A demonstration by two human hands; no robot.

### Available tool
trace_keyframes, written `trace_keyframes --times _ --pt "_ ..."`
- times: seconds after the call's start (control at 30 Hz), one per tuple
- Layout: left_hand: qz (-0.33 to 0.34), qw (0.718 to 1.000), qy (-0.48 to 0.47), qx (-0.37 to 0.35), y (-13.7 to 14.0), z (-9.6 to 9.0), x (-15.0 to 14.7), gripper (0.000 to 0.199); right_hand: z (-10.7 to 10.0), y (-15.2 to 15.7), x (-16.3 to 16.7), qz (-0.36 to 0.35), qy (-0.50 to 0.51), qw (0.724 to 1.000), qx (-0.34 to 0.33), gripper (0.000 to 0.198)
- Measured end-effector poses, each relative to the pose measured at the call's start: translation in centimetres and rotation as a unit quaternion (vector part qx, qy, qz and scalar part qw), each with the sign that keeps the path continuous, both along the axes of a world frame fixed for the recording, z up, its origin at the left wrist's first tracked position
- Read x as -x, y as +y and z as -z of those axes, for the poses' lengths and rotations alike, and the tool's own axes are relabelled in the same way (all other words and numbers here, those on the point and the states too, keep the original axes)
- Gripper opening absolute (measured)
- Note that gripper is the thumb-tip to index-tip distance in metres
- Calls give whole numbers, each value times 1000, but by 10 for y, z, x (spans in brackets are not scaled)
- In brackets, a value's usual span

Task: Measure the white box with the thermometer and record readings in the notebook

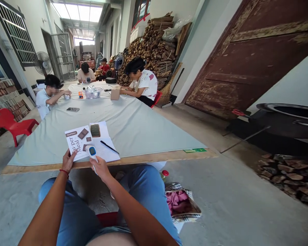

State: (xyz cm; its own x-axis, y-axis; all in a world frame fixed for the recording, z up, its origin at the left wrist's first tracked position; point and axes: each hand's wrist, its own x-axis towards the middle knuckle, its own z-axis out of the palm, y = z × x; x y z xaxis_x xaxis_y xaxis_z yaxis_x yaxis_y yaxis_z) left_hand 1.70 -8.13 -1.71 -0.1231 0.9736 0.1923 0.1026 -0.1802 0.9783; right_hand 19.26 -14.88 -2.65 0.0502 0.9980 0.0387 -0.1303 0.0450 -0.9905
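Note:
My left hand grips the lower left corner of a white printed packet, with brown squares and the word "Meal" on it. In my right hand is a white infrared thermometer with a blue-rimmed screen, its head over the packet's right edge. Just beyond, an open notebook lies on the table, partly covered by the packet. A black pen rests across its page. On the upper page lies a dark phone-like object with a tan rim.
The table has a pale cloth. Farther along it are a phone, a clear basket of items and a cardboard box. Several people sit around it. A red chair stands left; an open bag lies by my right leg.

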Motion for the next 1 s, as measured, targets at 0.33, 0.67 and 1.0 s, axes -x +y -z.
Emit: trace_keyframes --times 0.33,0.67,1.0 --pt "21 1000 -1 -21 -5 7 -2 73 -5 -4 7 19 -51 998 17 23" --pt "28 999 -3 -25 -6 8 -3 78 -2 -7 7 16 -33 998 45 23" --pt "17 1000 17 20 1 7 4 75 -6 -14 5 10 26 1000 -11 26"
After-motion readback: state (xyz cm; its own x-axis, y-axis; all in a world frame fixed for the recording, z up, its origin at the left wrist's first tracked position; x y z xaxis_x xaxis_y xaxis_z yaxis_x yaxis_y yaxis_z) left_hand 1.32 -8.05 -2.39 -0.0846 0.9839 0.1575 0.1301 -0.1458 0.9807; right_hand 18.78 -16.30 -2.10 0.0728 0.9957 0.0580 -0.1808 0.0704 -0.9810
